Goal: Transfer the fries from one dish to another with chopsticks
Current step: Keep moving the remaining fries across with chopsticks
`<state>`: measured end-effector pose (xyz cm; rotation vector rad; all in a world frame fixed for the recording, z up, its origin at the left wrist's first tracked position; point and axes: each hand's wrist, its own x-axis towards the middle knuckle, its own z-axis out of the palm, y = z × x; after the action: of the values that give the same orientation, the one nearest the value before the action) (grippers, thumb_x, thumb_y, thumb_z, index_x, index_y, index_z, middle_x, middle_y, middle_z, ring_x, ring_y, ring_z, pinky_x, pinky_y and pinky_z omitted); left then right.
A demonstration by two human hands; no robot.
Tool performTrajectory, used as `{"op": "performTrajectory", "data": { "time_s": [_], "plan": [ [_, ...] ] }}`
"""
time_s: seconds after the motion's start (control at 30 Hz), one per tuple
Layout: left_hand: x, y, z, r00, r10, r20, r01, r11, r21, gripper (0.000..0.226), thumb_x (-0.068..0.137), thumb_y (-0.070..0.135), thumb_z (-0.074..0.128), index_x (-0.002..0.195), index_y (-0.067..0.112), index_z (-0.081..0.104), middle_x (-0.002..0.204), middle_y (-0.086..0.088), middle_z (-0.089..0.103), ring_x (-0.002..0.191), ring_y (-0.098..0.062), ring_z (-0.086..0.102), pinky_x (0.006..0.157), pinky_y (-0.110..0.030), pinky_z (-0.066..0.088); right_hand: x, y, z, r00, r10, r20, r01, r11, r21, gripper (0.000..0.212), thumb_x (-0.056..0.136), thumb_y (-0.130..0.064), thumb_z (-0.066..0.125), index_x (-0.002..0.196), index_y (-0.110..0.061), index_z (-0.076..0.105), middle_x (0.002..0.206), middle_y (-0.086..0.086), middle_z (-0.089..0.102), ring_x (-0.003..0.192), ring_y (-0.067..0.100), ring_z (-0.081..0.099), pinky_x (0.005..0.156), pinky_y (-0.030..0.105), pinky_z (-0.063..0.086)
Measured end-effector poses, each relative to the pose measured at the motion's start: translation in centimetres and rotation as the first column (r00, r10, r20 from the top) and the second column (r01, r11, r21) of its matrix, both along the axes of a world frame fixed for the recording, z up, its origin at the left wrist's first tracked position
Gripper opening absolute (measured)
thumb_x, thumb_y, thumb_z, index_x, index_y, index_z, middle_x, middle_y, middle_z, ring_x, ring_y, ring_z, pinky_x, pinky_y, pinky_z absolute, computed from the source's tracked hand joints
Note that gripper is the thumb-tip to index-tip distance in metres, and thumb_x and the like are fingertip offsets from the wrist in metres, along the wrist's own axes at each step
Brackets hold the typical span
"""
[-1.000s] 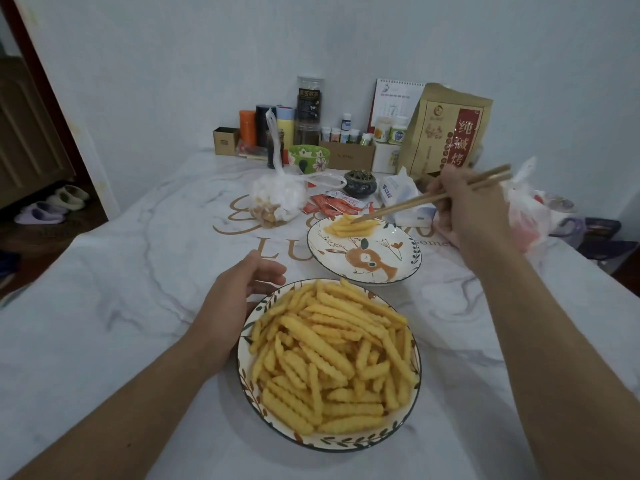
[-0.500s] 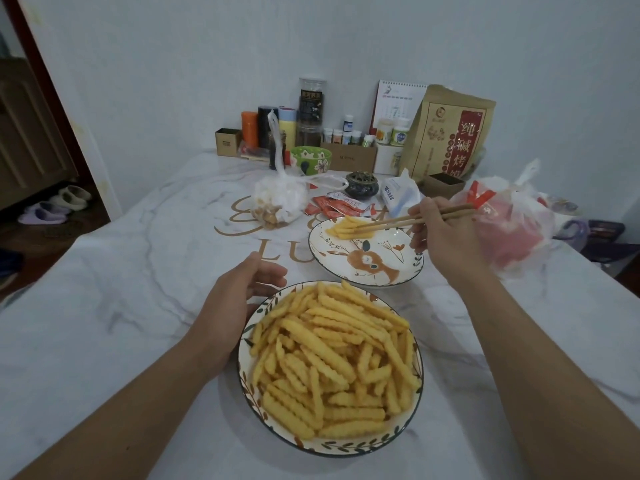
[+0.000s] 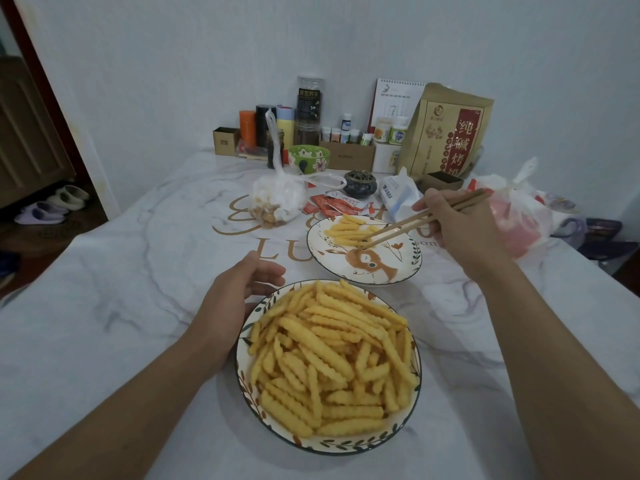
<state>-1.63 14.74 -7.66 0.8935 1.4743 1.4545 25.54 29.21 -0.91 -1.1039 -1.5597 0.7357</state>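
The right hand (image 3: 460,226) grips a pair of wooden chopsticks (image 3: 412,225), fingers curled round their upper ends. The tips reach down and to that hand's left onto the far plate (image 3: 408,265), touching the edge of a small pile of fries (image 3: 346,230) lying on its far-left part. The left hand (image 3: 239,299) rests on the bench (image 3: 121,306) with fingers loosely curved, cupping the far-left rim of the near plate (image 3: 346,446), which is heaped with crinkle-cut fries (image 3: 332,355). The two plates sit just beside each other, the near one between the forearms.
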Motion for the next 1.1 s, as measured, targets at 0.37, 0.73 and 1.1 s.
{"op": "performTrajectory", "data": {
  "time_s": [0.37,0.73,1.1],
  "plan": [
    [0.0,0.0,0.1,1.000,0.000,0.009,0.000,1.000,-0.005,0.052,0.110,0.041,0.037,0.101,0.010,0.078,0.099,-0.005,0.079,0.076,-0.007,0.072,0.074,-0.029,0.054,-0.9,-1.2,1.3,0.992,-0.099,-0.079,0.094,0.994,-0.060,0.052,0.108,-0.041,0.042,0.078,-0.004,0.064,0.051,0.002,0.051,0.040,0.008,0.045,0.039,0.021,0.036],
    [0.1,-0.1,0.1,1.000,-0.004,0.009,0.004,1.000,0.002,0.052,0.110,0.041,0.037,0.101,0.009,0.077,0.101,-0.006,0.078,0.079,-0.009,0.071,0.077,-0.029,0.055,-1.3,-6.6,8.8,0.955,0.105,-0.278,-0.157,0.973,-0.172,0.058,0.104,-0.040,0.052,0.053,-0.013,0.064,0.047,0.009,0.043,0.035,0.018,0.031,0.037,0.019,0.026],
    [0.0,-0.1,0.2,1.000,-0.002,0.022,0.002,1.000,0.001,0.052,0.110,0.042,0.038,0.101,0.010,0.078,0.101,-0.005,0.079,0.076,-0.006,0.071,0.075,-0.029,0.053,-2.4,-7.9,9.3,0.968,0.248,-0.044,-0.251,0.944,-0.214,0.047,0.101,-0.033,0.058,0.060,-0.012,0.066,0.050,0.008,0.047,0.034,0.015,0.035,0.035,0.020,0.027]
  ]
}}
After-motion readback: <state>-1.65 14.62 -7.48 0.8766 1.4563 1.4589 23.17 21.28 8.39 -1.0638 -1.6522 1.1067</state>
